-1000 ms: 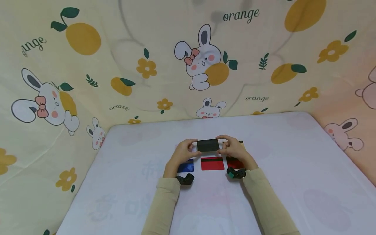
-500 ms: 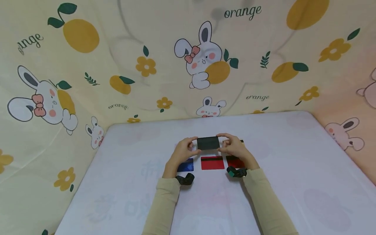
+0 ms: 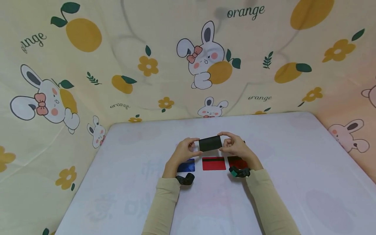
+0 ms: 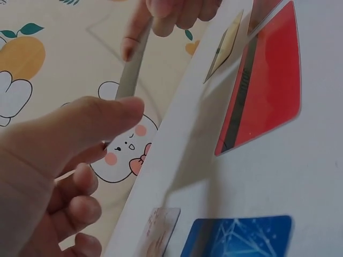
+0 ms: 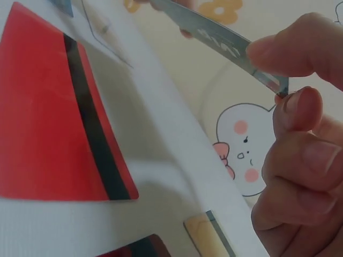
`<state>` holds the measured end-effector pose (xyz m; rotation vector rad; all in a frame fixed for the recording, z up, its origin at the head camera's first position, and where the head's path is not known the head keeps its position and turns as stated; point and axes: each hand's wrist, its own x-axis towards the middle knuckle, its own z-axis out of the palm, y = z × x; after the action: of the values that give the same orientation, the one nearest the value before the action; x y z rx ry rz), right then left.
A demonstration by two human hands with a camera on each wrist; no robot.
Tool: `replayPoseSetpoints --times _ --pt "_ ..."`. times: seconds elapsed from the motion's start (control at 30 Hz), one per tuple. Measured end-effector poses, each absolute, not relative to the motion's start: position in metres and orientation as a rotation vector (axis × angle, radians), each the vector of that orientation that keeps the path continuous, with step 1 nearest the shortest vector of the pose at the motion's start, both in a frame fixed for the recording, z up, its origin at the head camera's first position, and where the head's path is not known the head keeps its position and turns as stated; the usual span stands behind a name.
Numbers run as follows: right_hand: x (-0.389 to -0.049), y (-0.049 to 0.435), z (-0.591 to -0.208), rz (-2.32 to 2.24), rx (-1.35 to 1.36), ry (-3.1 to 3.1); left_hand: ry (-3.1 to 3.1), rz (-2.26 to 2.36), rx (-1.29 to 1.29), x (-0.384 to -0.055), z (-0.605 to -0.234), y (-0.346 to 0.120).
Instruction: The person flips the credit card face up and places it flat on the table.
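Note:
Both hands hold a black card (image 3: pixel 210 143) above the table, its right end tilted higher. My left hand (image 3: pixel 182 151) pinches the left end between thumb and fingers. The right hand (image 3: pixel 238 147) pinches the opposite end, its other fingers curled in. Seen nearly edge-on in the right wrist view, the card (image 5: pixel 220 40) shows pale lettering on its face. Just below it on the table lies a red card (image 3: pixel 214 164) with a dark stripe. A blue card (image 3: pixel 188 166) lies by my left wrist, and a darker red card (image 3: pixel 235 160) is partly hidden under my right.
A pale card (image 4: pixel 159 230) lies behind the blue one, and a gold card (image 4: pixel 225 45) lies at the back right. The white table (image 3: pixel 132 195) meets a patterned cloth (image 3: pixel 164 78) at its far edge. A dark wrist camera (image 3: pixel 186 179) sits on my left wrist.
The black card has risen slightly and tilted, its right end going up. My right hand has moved a little up and to the right with it, while the other cards stay put.

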<state>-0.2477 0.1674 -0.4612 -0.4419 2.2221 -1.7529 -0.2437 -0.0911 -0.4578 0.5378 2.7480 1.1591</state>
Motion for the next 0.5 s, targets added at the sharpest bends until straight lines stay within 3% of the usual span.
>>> replayPoseSetpoints --times 0.5 --pt "-0.244 0.156 -0.448 -1.688 -0.526 2.356 2.847 1.199 0.767 -0.237 -0.452 -0.079"
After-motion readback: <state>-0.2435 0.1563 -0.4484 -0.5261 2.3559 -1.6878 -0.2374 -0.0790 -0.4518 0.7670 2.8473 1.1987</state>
